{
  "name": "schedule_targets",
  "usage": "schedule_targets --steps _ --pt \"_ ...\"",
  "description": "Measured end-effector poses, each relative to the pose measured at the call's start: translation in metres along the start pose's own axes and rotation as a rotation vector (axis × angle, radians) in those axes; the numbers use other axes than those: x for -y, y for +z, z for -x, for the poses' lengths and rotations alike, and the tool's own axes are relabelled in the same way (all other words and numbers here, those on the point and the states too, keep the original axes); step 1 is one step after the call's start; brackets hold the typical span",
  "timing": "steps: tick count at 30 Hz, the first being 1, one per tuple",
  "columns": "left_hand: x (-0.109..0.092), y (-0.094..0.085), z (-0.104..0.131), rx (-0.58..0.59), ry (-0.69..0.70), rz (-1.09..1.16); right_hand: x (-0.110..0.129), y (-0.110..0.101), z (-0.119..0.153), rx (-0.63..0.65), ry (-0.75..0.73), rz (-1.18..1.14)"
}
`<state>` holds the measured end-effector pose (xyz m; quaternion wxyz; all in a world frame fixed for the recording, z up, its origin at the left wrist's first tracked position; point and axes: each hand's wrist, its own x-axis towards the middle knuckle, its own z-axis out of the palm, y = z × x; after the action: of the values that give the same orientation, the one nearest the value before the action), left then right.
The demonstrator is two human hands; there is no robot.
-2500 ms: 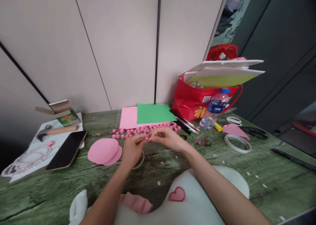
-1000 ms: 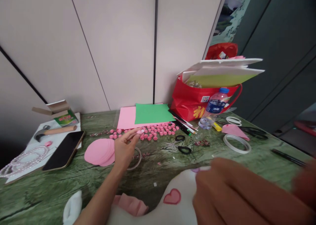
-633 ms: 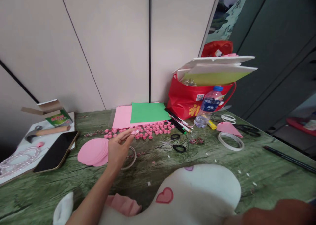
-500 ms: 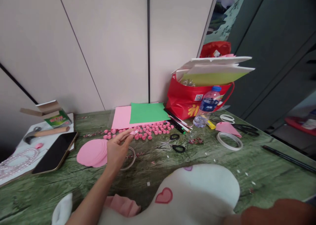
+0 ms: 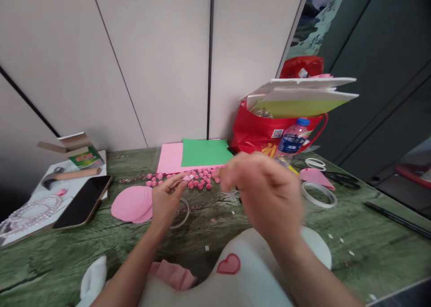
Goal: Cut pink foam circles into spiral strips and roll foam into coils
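Observation:
My left hand (image 5: pixel 169 196) pinches a small pink piece with a whitish patch (image 5: pixel 188 177) between thumb and fingertips. Just behind it lie many small pink rolled pieces (image 5: pixel 201 181) on the table. My right hand (image 5: pixel 264 192) is raised in front of me, its fingers curled together and blurred by motion. Whether it holds anything cannot be seen. Beside my left wrist sits a stack of pink paper circles (image 5: pixel 133 204), and a roll of clear tape (image 5: pixel 182 213) lies partly behind the left hand. Scissors (image 5: pixel 230 195) are mostly covered by the right hand.
Pink paper (image 5: pixel 170 158) and green paper (image 5: pixel 205 153) lie at the back. A red bag (image 5: pixel 251 127) and a water bottle (image 5: pixel 292 138) stand behind my right hand. Left are a phone (image 5: pixel 84 201) and a hammer (image 5: pixel 72 174); right, a white tape roll (image 5: pixel 319 195). A white plush cushion (image 5: pixel 256 280) is nearest me.
My right hand has risen from the lower right corner to the middle, in front of the scissors and bottle. My left hand keeps its pinch on the pink piece. The view has shifted slightly left.

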<state>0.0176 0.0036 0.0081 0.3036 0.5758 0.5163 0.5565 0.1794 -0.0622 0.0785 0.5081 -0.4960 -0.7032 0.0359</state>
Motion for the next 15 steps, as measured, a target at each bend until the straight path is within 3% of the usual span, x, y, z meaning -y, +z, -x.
schedule_targets --steps 3,7,15 --pt "0.001 -0.001 0.0 0.007 0.0 0.034 -0.017 0.032 -0.017 -0.005 -0.032 -0.099" --pt "0.004 -0.002 -0.001 0.032 0.01 0.083 -0.037 0.065 -0.014 0.123 -0.081 -0.104" --pt "0.001 -0.003 0.003 0.064 0.102 -0.045 -0.046 0.078 -0.008 0.2 -0.102 -0.012"
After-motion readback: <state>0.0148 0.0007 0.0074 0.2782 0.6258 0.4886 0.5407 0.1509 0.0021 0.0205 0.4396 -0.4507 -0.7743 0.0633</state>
